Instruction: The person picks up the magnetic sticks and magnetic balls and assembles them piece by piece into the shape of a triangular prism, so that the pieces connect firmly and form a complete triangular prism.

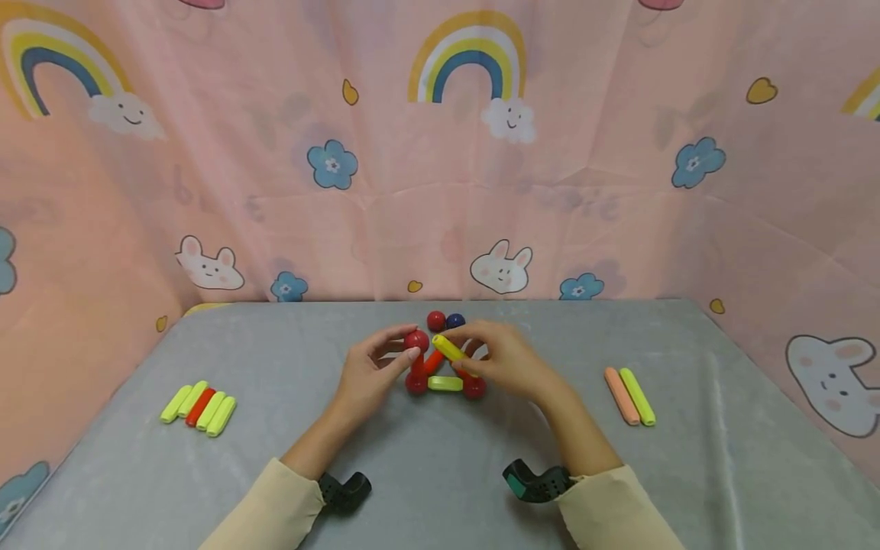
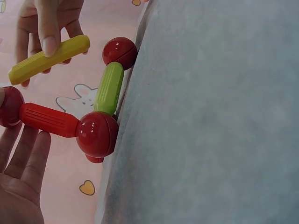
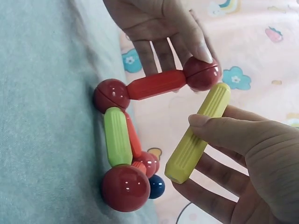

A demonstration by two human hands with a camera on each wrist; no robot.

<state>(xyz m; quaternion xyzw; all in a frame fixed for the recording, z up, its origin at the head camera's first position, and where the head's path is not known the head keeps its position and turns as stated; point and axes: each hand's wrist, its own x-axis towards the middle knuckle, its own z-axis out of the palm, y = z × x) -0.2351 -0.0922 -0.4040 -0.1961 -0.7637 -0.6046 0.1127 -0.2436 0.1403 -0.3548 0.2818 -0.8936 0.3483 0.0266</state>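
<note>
My left hand [image 1: 371,367] pinches the top red ball [image 3: 202,73] between thumb and fingers. A red rod [image 3: 156,85] runs from that ball down to a lower red ball [image 2: 97,134] on the table. From there a light green rod [image 2: 109,88] reaches another red ball [image 3: 126,188] at the right. More red rods [image 3: 132,135] slant back between the hands, partly hidden. My right hand [image 1: 512,363] pinches a yellow rod [image 3: 198,133] between thumb and fingers. The yellow rod's upper end is close beside the top ball; whether they touch, I cannot tell.
Behind the frame lie a red ball [image 1: 436,321] and a dark blue ball [image 1: 455,321]. Several green rods [image 1: 221,416] and one red rod [image 1: 200,407] lie at the left. An orange rod [image 1: 622,396] and a green rod [image 1: 637,396] lie at the right. A patterned curtain [image 1: 440,214] hangs behind the table.
</note>
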